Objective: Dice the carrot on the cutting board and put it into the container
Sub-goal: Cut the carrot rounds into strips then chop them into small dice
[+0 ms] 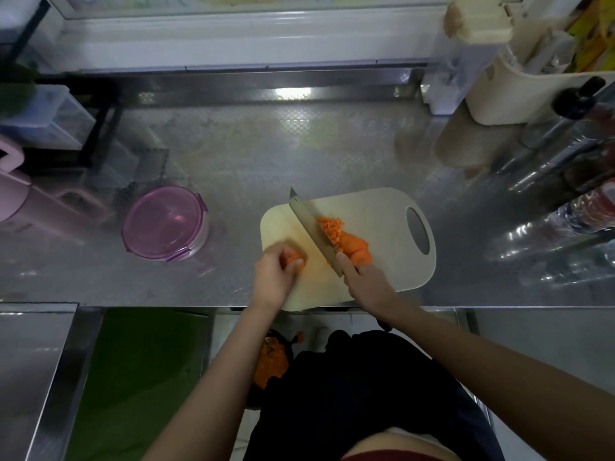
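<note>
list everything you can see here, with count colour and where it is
cutting board: one, cream, centre of the steel counter, handle hole to the right
knife: one, steel blade, lying diagonally over the board
diced carrot: one small pile, orange, on the board right of the blade
carrot chunks: one heap, orange, on the board beside the dice
carrot piece: one, orange, under the left hand
container: one, clear with a purple lid on, on the counter left of the board
counter: one, steel
caddy: one, cream, far right corner
left hand: gripping the carrot piece
right hand: gripping the knife handle
</note>
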Demonstrator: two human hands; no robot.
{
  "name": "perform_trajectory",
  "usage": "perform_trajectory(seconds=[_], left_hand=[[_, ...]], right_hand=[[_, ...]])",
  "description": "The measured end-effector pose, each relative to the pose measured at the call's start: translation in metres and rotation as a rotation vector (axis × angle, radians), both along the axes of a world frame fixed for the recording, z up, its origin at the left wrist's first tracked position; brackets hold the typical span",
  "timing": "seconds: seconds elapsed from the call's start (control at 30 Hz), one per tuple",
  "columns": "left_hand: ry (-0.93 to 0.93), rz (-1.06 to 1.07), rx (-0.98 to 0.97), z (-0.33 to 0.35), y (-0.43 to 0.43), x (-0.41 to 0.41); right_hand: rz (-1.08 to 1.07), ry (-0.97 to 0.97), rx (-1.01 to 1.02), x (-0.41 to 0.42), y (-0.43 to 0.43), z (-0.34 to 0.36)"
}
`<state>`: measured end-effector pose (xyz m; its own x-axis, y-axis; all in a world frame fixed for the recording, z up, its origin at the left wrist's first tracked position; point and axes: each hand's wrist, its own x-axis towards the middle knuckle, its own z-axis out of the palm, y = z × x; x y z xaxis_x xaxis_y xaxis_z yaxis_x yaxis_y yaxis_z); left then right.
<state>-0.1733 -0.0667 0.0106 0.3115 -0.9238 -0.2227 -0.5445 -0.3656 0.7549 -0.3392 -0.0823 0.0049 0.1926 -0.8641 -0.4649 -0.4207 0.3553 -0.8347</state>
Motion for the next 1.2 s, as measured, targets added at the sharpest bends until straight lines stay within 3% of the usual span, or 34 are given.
perform_trajectory(seconds=[0.3,0.5,0.83,1.2], left_hand=[[-0.057,0.010,0.086,-0.015,-0.008,0.012],[0.000,0.083,0.137,-0.020,-0.007,0.005],[0.124,0.211,0.115,-0.032,-0.003,-0.007],[0.096,0.297,0.062,-0.029,-0.001,-0.009]], right_hand=[[0.083,0.066,0.055,0.008,0.006,-0.002],[0.157,0.185,-0.028,0.020,0.009,0.000],[0.161,0.155,-0.038,0.028,0.003,-0.002],[0.191,0.142,-0.025,0.022,0.002,0.005]])
